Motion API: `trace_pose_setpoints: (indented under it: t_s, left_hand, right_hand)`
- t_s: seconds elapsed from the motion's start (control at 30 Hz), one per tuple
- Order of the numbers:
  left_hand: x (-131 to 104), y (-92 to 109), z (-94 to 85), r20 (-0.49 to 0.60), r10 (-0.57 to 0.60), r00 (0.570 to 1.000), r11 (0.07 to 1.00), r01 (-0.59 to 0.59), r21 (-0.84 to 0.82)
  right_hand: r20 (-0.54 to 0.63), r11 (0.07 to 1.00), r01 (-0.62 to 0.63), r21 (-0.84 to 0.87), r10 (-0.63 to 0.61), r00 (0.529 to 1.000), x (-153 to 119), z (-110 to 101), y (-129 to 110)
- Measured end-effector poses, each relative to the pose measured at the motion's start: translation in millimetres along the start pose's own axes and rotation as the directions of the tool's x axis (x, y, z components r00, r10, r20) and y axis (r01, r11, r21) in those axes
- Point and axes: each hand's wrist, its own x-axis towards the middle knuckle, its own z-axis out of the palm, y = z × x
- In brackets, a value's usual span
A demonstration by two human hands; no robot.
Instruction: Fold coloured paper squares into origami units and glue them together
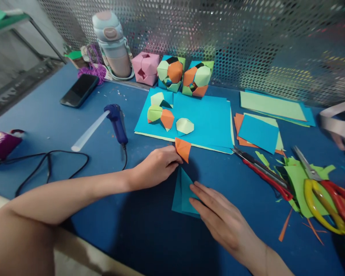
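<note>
A folded piece of blue paper [184, 191] lies on the table before me, narrow at its far tip and wider toward me. My left hand [161, 163] is closed, its fingertips at that far tip. Fingers of my right hand [218, 211] stretch flat over the paper's right edge, pressing on it. Just beyond my left fingertips sits a folded orange paper piece [183, 149], close to or touching them. Farther back, folded orange [167, 119], lime [154, 114] and pale green [185, 126] pieces rest on a stack of blue sheets [209, 115].
Left are a blue glue gun [118, 124] with a glue stick and cord, and a phone [79, 90]. Behind stand a bottle [113, 48], a pink paper cube [145, 68] and two multicoloured paper models [197, 78]. Right lie cut sheets [258, 132], a cutter [261, 170], scissors [319, 195] and scraps.
</note>
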Motion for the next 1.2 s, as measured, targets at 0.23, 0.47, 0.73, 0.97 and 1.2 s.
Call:
trace_pose_setpoints:
  t_s: [0.23, 0.47, 0.73, 0.97, 1.2]
  left_hand:
    - [0.5, -0.6, 1.2, 0.045, -0.002, 0.999, 0.999, 0.000, 0.055]
    - [0.9, -2.1, 3.2, 0.055, 0.002, 0.998, 0.996, -0.007, 0.091]
    - [1.8, -2.6, 4.3, 0.054, 0.009, 0.999, 0.996, -0.014, 0.085]
    - [1.6, -4.2, 4.8, 0.043, 0.025, 0.999, 0.996, -0.029, 0.085]
    - [0.9, -3.5, 5.2, 0.046, 0.014, 0.999, 0.994, -0.019, 0.105]
  right_hand:
    - [0.009, 0.999, 0.042, -0.029, -0.042, 0.999, -0.3, 0.3, 0.4]
    - [0.067, 0.997, 0.055, -0.047, -0.052, 0.996, -3.0, 2.9, -1.9]
    - [0.129, 0.993, 0.018, -0.119, -0.003, 0.992, -2.6, 6.8, -9.9]
    - [0.153, 0.994, 0.014, -0.111, 0.003, 0.988, -4.6, 8.4, -10.9]
    - [0.189, 0.994, 0.005, -0.113, 0.017, 0.982, -3.6, 8.4, -11.0]
